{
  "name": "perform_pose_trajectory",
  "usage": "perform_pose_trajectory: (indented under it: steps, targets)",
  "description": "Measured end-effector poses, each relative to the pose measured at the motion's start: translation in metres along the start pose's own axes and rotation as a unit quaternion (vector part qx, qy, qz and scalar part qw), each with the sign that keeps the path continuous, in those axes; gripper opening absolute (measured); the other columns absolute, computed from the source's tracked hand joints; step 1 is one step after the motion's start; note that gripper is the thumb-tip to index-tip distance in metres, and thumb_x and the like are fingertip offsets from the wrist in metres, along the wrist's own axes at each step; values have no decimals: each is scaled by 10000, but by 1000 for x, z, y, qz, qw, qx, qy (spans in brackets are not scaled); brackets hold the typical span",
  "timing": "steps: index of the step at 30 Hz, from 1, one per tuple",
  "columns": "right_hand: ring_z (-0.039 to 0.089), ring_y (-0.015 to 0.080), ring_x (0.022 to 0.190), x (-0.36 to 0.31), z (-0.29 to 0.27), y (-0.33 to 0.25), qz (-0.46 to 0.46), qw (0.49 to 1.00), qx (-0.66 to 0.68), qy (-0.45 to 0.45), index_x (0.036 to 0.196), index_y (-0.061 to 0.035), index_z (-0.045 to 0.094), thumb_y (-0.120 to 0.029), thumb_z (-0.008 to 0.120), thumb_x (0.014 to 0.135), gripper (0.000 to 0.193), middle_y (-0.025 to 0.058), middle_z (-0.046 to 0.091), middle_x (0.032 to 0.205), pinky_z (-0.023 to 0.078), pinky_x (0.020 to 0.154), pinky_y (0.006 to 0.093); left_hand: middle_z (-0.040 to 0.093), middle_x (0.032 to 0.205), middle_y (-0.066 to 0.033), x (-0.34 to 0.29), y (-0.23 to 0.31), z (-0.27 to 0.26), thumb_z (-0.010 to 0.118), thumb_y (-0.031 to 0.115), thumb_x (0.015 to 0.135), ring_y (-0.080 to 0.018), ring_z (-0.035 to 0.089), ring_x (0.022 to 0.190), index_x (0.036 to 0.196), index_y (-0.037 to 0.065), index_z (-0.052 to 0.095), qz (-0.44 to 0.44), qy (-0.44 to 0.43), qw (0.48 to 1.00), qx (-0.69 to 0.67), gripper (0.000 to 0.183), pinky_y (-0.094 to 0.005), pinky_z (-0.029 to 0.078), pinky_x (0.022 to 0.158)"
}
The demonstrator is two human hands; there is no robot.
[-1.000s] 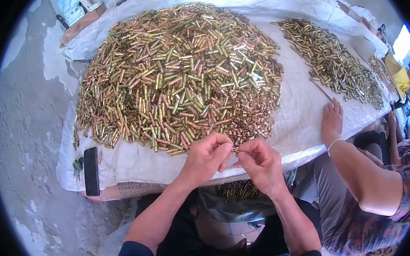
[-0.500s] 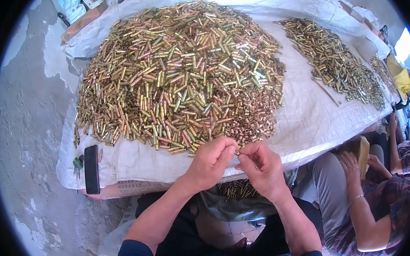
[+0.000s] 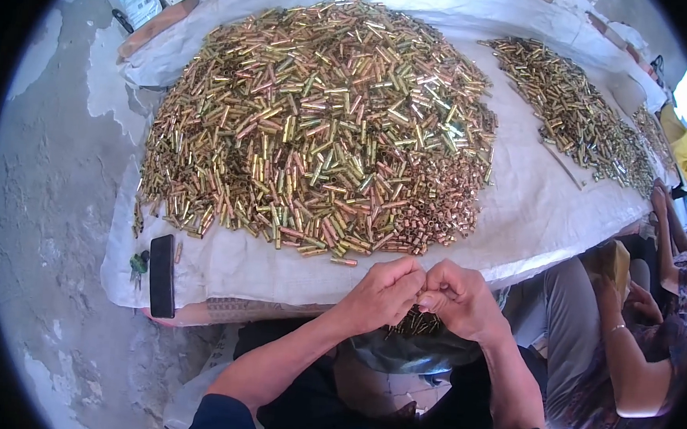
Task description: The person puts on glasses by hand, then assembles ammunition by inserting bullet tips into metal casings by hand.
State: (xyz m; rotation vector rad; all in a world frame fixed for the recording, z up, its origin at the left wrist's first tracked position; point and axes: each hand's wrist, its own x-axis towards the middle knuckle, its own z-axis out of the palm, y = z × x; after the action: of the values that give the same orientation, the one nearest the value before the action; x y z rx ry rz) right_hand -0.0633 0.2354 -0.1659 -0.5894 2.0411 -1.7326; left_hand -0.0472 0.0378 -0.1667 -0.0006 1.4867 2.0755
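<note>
My left hand (image 3: 383,296) and my right hand (image 3: 464,302) meet fingertip to fingertip just off the table's near edge, both pinched closed. Whatever sits between them is covered by the fingers. Right below them, an open dark bag (image 3: 386,357) holds many thin brass-coloured metal pieces (image 3: 413,322). Beyond my hands spreads a broad heap of yellowish, pink-tinted metal sleeves (image 3: 308,142). Short ring-like metal pieces (image 3: 438,204) gather at its near right side. A single loose sleeve (image 3: 344,262) lies at the heap's near edge.
White woven sheeting (image 3: 517,201) covers the table. A second heap of metal parts (image 3: 574,111) and a thin stick (image 3: 564,167) lie at the right. A black phone (image 3: 163,277) and keys (image 3: 138,266) rest at the left corner. Another person (image 3: 626,350) sits close on my right.
Both hands have moved nearer to me and slightly right, from the heap's edge to above the bag. The small metal piece glimpsed between the fingertips is now hidden. The whole view has shifted slightly.
</note>
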Motion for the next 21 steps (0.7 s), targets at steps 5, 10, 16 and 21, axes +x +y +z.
perform_pose_trajectory:
  steps: [5,10,16,21]
  targets:
    - [534,55,662,2,-14,-4,15,999,8,-44,850,-28,568,-63,725,895,167,-13,605,749,436,585,218,496,637,-40,-3,4,-4,509,162,998,-155,500,534,903,22,551,92,-29,969,226,174,-317,429,529]
    - [585,162,713,17,-37,-2,15,989,-137,50,910,-2,636,-17,646,882,33,64,596,762,473,645,289,605,956,-114,4,12,-25,583,45,843,-315,600,855,1060,73,641,304,93,714,624,226,-425,513,697]
    - [614,394,845,31,-27,22,-48,869,-442,216,939,0,625,-104,647,866,129,201,611,902,498,755,454,601,1015,-94,22,39,-61,610,72,845,-298,539,992,1170,112,657,229,136,647,714,331,-423,486,821]
    - [636,410,868,38,-32,14,7,885,-441,152,892,-8,591,-155,656,876,161,194,623,920,510,783,495,589,985,-89,32,42,-60,641,124,863,-297,542,970,1136,95,671,223,126,681,686,276,-409,484,824]
